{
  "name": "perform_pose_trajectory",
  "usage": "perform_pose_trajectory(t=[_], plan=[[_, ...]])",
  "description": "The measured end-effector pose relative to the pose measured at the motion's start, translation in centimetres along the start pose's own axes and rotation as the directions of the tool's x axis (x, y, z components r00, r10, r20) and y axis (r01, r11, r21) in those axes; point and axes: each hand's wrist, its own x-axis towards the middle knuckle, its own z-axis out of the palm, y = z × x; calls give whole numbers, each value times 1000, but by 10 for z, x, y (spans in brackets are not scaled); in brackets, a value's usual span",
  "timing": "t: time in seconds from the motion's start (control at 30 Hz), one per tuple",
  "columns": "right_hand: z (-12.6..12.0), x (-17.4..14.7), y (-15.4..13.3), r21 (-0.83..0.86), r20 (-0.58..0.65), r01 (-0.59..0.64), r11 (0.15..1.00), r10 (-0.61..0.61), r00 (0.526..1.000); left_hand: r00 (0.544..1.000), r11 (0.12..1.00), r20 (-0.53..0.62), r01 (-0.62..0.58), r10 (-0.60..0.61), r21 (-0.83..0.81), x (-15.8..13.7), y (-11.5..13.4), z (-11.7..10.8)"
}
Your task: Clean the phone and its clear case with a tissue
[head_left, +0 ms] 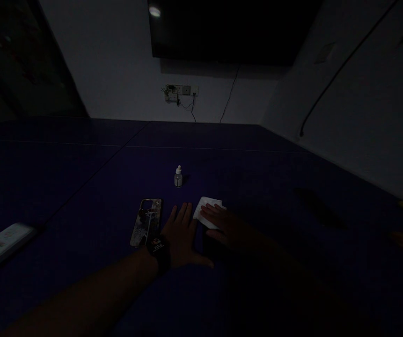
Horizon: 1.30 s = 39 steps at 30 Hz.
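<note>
A: How are the fingers lying?

B: The left hand [180, 241] is resting palm down, fingers and thumb standing wide apart, holding nothing. The right hand [224, 224] is lying stretched out, fingers nearly together, over a thin white sheet of cloth or tissue [204, 202].

A: Which edges of that sheet are showing?

B: Its far and left edges are peeking out past the right fingertips. The left index finger is ending just beside the left edge; I'm not able to tell whether they're touching.

A: And how tight is the left side?

B: Quite tight. A flat rectangular phone-shaped case with a dark picture print [144, 229] is lying just beside that hand, its lower corner meeting the outline of a black-faced wristwatch [157, 250].

A: What about ahead?

B: More room is opening there. A small clear bottle with a white dropper cap [178, 179] is standing upright, a strip of dark purple flat surface [243, 173] separating it from both hands.

A: Farther out?

B: A long white box [3, 245] is sitting well apart, running out of view at left. The purple is reaching the pale wall [117, 70], where a large black screen [229, 30] is hanging.
</note>
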Motion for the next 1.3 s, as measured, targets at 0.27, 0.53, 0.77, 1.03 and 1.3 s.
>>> perform_pose_trajectory(t=[0.27, 0.53, 0.77, 1.03, 1.3], plan=[[-20, -18, 18, -57, -48, -235, 970, 232, 971, 999, 1000, 35, 2, -2, 2, 1, -1, 0], [-14, -22, 9, -36, -11, -201, 979, 200, 980, 1000, 1000, 29, -4, 4, -6, 0, -1, -1], [-5, -14, 1, 30, 7, -167, 985, 167, 986, 1000, 1000, 30, 2, -1, -26, 1, -1, -2], [-11, -12, -3, 3, 18, -49, 999, 49, 999, 1000, 1000, 29, 7, -7, -21, 0, -1, -1], [-12, -14, 4, 61, 28, -163, 985, 162, 986, 999, 999, 41, 6, -4, -45, 2, -2, -1]])
